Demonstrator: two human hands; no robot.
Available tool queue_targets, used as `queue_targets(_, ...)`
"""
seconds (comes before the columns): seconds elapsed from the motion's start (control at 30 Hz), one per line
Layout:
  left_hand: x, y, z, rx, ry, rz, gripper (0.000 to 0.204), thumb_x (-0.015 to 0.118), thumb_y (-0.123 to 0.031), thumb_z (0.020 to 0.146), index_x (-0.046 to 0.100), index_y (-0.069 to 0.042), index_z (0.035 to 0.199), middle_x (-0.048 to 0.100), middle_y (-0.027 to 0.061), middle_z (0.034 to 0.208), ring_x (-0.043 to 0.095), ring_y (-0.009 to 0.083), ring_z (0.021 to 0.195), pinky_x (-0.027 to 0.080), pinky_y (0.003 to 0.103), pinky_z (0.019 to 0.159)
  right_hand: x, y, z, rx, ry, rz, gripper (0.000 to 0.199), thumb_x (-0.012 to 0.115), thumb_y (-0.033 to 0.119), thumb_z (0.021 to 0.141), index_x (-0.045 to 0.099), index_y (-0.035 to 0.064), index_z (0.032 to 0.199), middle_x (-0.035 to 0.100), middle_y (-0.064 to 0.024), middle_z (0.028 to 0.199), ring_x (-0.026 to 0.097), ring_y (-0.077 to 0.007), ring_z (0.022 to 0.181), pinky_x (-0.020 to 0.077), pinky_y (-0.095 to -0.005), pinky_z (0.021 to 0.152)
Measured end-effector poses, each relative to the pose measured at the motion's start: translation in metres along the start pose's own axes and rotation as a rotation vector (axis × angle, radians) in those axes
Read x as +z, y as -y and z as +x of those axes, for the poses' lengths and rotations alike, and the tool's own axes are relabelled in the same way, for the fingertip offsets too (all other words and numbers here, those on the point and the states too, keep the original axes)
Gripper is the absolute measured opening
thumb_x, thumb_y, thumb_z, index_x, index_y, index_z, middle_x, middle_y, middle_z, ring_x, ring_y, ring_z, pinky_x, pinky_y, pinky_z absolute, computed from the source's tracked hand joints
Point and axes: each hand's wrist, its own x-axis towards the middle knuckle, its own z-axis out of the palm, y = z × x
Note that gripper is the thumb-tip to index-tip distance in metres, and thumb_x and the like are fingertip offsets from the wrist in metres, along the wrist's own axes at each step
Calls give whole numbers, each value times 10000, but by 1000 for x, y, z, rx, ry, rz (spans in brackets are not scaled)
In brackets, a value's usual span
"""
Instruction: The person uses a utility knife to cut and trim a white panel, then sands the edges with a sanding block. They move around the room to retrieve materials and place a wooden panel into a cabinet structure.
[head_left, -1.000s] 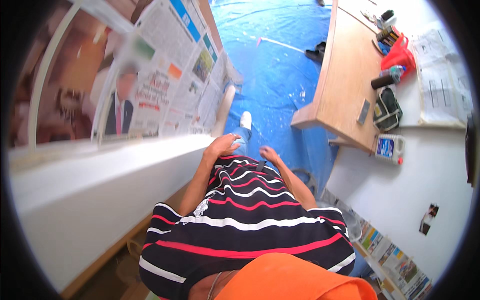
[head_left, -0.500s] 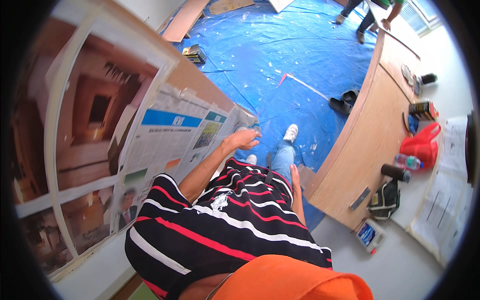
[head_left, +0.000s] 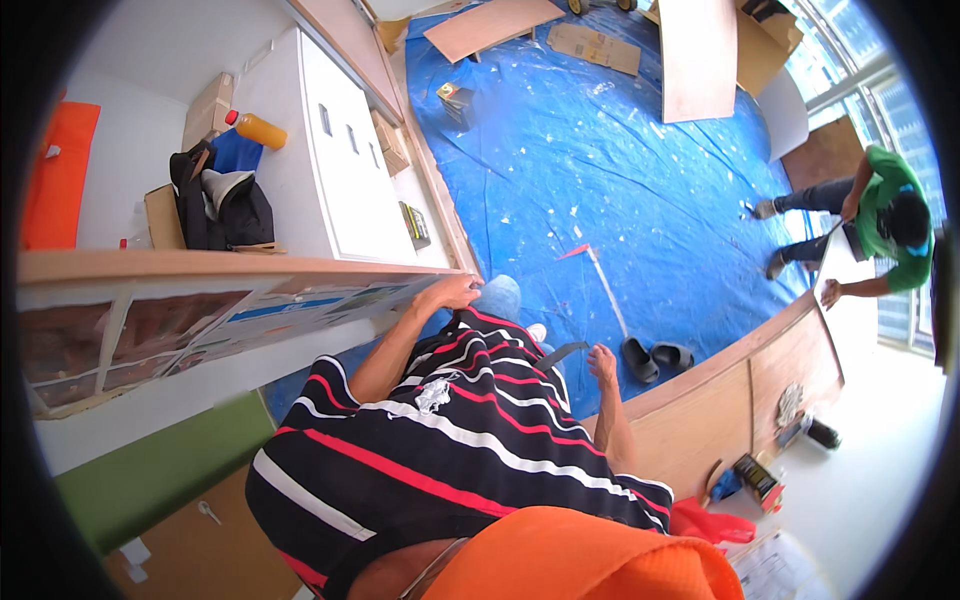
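Now | left hand [head_left: 455, 291] beside partition [head_left: 250, 265] end, grip unclear | right hand [head_left: 602, 363] lowered, fingers curled, grip unclear

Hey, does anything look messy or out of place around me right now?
The blue sheet looks messy: it's speckled white, though I can't tell whether that's paint or scraps. Also, a dark strap juts sideways from the shirt toward the right hand instead of hanging flat. Nothing looks plainly broken.
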Motion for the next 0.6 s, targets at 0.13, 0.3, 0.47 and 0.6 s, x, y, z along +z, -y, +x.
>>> queue_targets(0.13, -43, -15, 51, -89, -11, 11, 517, 550, -302, 938, 566, -13, 1366, 674, 232, 1227, 652, 356, 1129, 499, 402, 997, -18, 103, 69, -115, 13, 137, 508, 585, 364, 978, 541, 86, 1400, 675, -113, 1187, 677, -234, 996, 513, -377, 781)
queue_targets(0.3, -102, -25, 161, -10, 44, 125, 503, 571, -311, 927, 594, -15, 1333, 669, 230, 1233, 642, 365, 1143, 498, 419, 998, -16, 156, 127, -26, -46, 330, 522, 582, 367, 988, 518, 82, 1421, 673, -119, 1199, 658, -245, 1086, 504, -392, 873)
queue_targets(0.47, -201, -69, 302, 112, -71, 210, 476, 562, -311, 943, 592, -24, 1321, 653, 230, 1257, 618, 389, 1170, 487, 453, 1011, -23, 174, 187, -259, -103, -252, 483, 580, 320, 982, 555, 43, 1377, 692, -109, 1121, 653, -200, 1011, 504, -356, 852)
queue_targets(0.6, -280, -141, 371, 267, -216, 164, 453, 539, -295, 971, 577, -36, 1341, 651, 204, 1270, 629, 366, 1161, 488, 446, 1010, -35, 240, 244, -189, -6, -336, 480, 582, 314, 978, 558, 38, 1371, 693, -103, 1104, 650, -189, 983, 504, -343, 831)
